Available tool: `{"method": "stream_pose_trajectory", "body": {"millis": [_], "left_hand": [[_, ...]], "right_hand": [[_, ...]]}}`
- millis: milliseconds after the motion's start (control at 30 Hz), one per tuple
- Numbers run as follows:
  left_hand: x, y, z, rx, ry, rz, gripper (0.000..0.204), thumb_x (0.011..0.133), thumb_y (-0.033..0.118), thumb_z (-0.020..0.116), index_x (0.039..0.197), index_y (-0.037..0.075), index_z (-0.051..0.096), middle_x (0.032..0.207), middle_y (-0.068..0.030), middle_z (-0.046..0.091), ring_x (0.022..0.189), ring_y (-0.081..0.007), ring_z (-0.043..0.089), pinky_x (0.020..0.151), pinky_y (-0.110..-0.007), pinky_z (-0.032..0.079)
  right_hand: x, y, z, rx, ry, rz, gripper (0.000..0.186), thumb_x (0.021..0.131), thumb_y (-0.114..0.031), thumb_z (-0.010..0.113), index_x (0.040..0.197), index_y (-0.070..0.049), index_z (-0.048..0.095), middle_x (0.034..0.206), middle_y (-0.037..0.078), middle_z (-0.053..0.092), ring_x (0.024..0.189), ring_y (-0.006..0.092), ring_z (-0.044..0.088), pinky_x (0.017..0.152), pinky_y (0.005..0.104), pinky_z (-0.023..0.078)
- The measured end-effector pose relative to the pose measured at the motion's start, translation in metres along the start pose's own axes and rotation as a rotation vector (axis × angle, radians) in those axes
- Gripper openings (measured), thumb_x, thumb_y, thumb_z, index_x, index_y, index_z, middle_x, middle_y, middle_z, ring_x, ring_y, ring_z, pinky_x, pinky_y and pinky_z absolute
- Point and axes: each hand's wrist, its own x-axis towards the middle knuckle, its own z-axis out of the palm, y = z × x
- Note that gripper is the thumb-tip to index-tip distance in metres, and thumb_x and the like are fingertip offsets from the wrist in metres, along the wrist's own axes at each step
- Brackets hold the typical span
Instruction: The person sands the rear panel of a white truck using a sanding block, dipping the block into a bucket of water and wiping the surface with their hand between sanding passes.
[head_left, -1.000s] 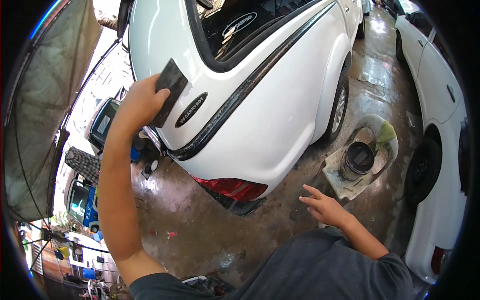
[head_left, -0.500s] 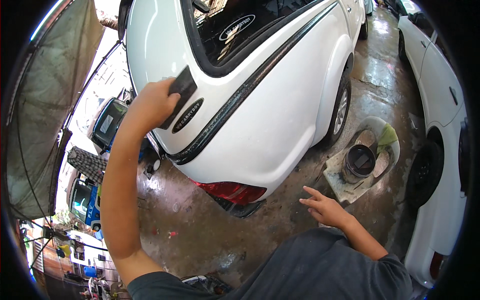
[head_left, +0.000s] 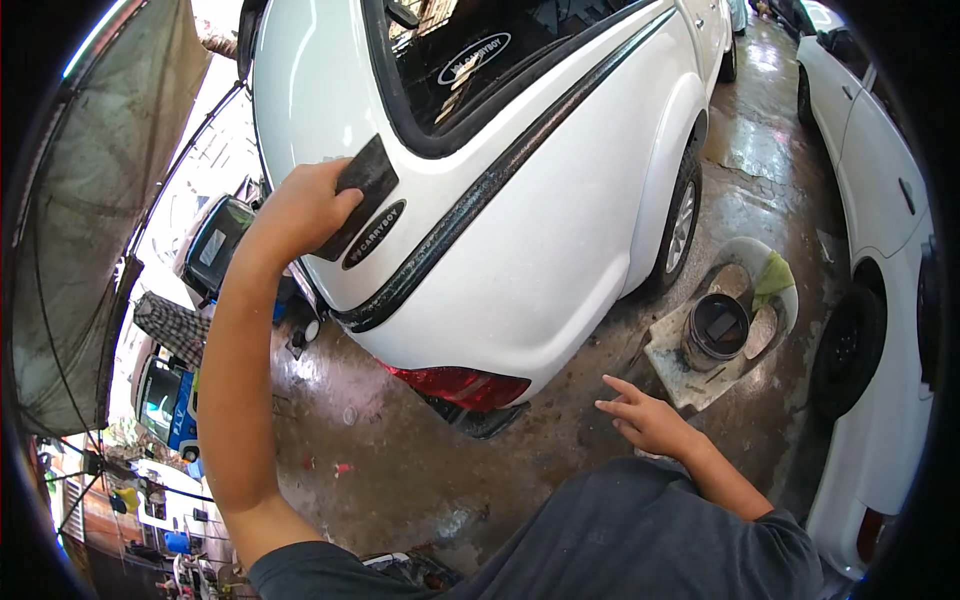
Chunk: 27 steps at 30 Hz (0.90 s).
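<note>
My left hand grips a dark, flat rectangular sheet, held against the upper rear corner of a white vehicle, just beside a dark oval badge. My fingertips are hidden behind the sheet. A weathered dark trim strip runs diagonally below the badge, and a red tail light sits lower down. My right hand hangs low to the right, clear of the bodywork, fingers apart and holding nothing.
A pale chipped tray on the wet floor holds a dark bucket and a green cloth. Another white car flanks the right side. A tarp, small blue vehicles and clutter line the left.
My left hand and the sheet have shifted right and slightly down along the panel, closer over the badge's edge, most of it in the first half second. My right hand stays nearly still.
</note>
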Motion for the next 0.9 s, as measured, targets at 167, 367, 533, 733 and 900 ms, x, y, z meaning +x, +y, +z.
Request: {"method": "stream_pose_trajectory", "body": {"millis": [167, 367, 533, 733, 900], "left_hand": [[-0.002, -0.003, -0.021, -0.119, -0.017, -0.226, 0.035, 0.092, 0.02, 0.063, 0.118, -0.003, 0.068, 0.104, -0.0291, 0.071, 0.101, -0.0437, 0.069, 0.092, -0.046, 0.053], [-0.004, 0.002, -0.026, -0.08, 0.023, -0.198, 0.037, 0.092, 0.022, 0.063, 0.12, -0.001, 0.069, 0.103, -0.0288, 0.072, 0.1, -0.044, 0.069, 0.092, -0.046, 0.054], [-0.005, 0.005, -0.012, 0.061, 0.014, -0.045, 0.038, 0.091, 0.023, 0.064, 0.123, 0.003, 0.069, 0.104, -0.0279, 0.072, 0.097, -0.0468, 0.069, 0.089, -0.05, 0.054], [-0.009, -0.002, -0.006, 0.086, 0.009, -0.016, 0.036, 0.092, 0.023, 0.062, 0.121, 0.003, 0.069, 0.101, -0.0269, 0.073, 0.097, -0.0442, 0.07, 0.088, -0.048, 0.054], [-0.007, -0.003, -0.016, -0.014, -0.035, -0.155, 0.038, 0.093, 0.023, 0.062, 0.124, 0.003, 0.068, 0.107, -0.0276, 0.071, 0.104, -0.0437, 0.068, 0.093, -0.048, 0.053]], "right_hand": [[-0.001, 0.002, 0.001, -0.012, 0.015, 0.011, 0.047, 0.089, -0.004, 0.066, 0.135, -0.014, 0.066, 0.161, 0.017, 0.039, 0.111, 0.0283, 0.07, 0.091, 0.039, 0.059], [0.002, 0.002, 0.004, 0.023, 0.004, -0.002, 0.046, 0.09, -0.004, 0.066, 0.135, -0.013, 0.066, 0.161, 0.016, 0.039, 0.113, 0.0283, 0.069, 0.092, 0.0389, 0.059], [0.0, 0.006, 0.009, 0.008, 0.018, -0.014, 0.046, 0.09, -0.005, 0.065, 0.135, -0.012, 0.066, 0.161, 0.016, 0.039, 0.113, 0.0287, 0.069, 0.092, 0.0389, 0.058], [-0.002, 0.006, 0.011, 0.019, 0.01, 0.001, 0.045, 0.09, -0.004, 0.065, 0.134, -0.013, 0.066, 0.16, 0.017, 0.04, 0.112, 0.0287, 0.069, 0.091, 0.0386, 0.058], [-0.003, 0.008, 0.015, 0.019, 0.016, -0.012, 0.046, 0.09, -0.004, 0.065, 0.135, -0.013, 0.066, 0.16, 0.016, 0.04, 0.111, 0.028, 0.069, 0.09, 0.0383, 0.058]]}}
